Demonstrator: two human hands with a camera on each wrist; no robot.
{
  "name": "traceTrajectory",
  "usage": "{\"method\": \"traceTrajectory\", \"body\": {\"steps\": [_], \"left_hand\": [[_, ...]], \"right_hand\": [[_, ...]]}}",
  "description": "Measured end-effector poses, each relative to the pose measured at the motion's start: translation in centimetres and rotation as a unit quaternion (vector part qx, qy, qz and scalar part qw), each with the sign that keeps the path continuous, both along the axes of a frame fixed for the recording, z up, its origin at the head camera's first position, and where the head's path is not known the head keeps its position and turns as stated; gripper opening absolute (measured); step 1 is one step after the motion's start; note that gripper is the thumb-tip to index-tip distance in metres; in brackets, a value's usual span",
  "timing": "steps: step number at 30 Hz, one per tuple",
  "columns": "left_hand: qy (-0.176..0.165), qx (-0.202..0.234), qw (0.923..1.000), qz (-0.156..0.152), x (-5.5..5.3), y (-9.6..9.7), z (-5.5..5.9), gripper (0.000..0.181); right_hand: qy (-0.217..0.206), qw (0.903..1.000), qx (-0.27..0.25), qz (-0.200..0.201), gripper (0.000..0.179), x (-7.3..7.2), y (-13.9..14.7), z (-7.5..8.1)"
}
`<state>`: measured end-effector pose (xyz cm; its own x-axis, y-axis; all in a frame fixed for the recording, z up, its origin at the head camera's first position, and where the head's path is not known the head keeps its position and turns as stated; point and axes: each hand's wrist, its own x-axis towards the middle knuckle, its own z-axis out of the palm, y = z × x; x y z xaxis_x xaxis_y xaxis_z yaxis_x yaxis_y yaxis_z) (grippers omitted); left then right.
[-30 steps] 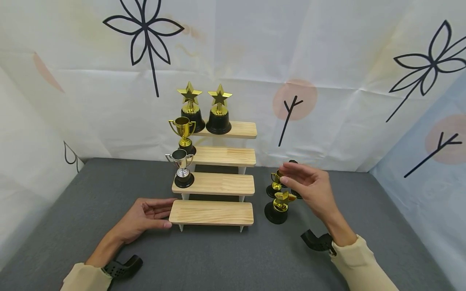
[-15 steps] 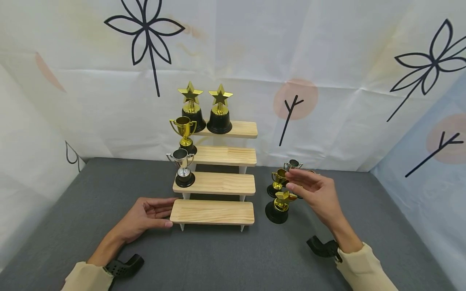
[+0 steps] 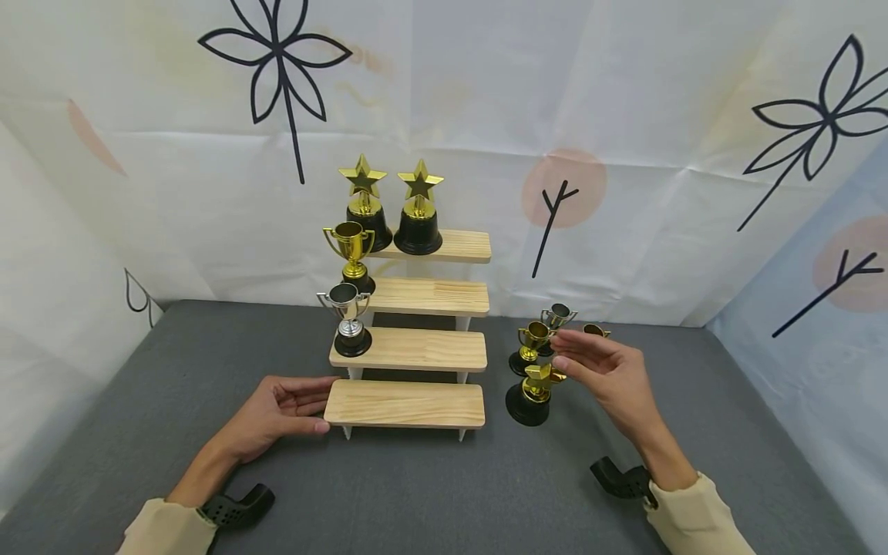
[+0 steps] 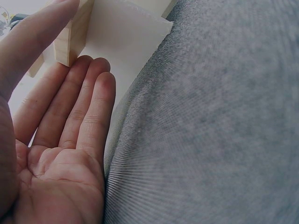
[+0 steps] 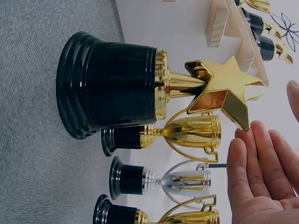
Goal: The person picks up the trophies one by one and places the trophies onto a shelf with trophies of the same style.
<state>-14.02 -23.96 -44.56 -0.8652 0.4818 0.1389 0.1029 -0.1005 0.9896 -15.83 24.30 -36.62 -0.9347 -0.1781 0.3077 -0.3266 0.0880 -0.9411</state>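
Note:
My left hand (image 3: 267, 412) is at the left end of the lowest step of a four-tier wooden display stand (image 3: 405, 405); in the left wrist view its straight fingertips meet the board's edge (image 4: 70, 46). My right hand (image 3: 603, 374) holds nothing, fingers extended above a gold star trophy (image 5: 121, 84) with a black base. In the right wrist view the fingertips are close to the star's points. Beyond that trophy stand a gold cup trophy (image 3: 534, 337), a silver cup trophy (image 3: 557, 314) and another gold cup trophy (image 3: 595, 329), the last partly hidden behind the right hand.
On the stand's top step are two star trophies (image 3: 418, 231). A gold cup (image 3: 351, 240) stands at the left of the step below, a silver cup (image 3: 344, 302) at the left of the third. Patterned white cloth (image 3: 451, 92) rises behind the grey tabletop (image 3: 416, 501).
My right hand has drawn back slightly to the right and toward me, uncovering the silver cup and part of the rear gold cup. The left hand stays at the stand.

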Motion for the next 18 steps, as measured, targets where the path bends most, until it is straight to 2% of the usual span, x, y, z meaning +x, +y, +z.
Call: {"method": "traceTrajectory", "body": {"steps": [18], "left_hand": [[0.005,0.013,0.9999,-0.01,0.0,0.0,-0.1,0.066]], "right_hand": [[-0.038,0.9981,0.043,0.02,0.049,0.1,0.7,-1.2]]}}
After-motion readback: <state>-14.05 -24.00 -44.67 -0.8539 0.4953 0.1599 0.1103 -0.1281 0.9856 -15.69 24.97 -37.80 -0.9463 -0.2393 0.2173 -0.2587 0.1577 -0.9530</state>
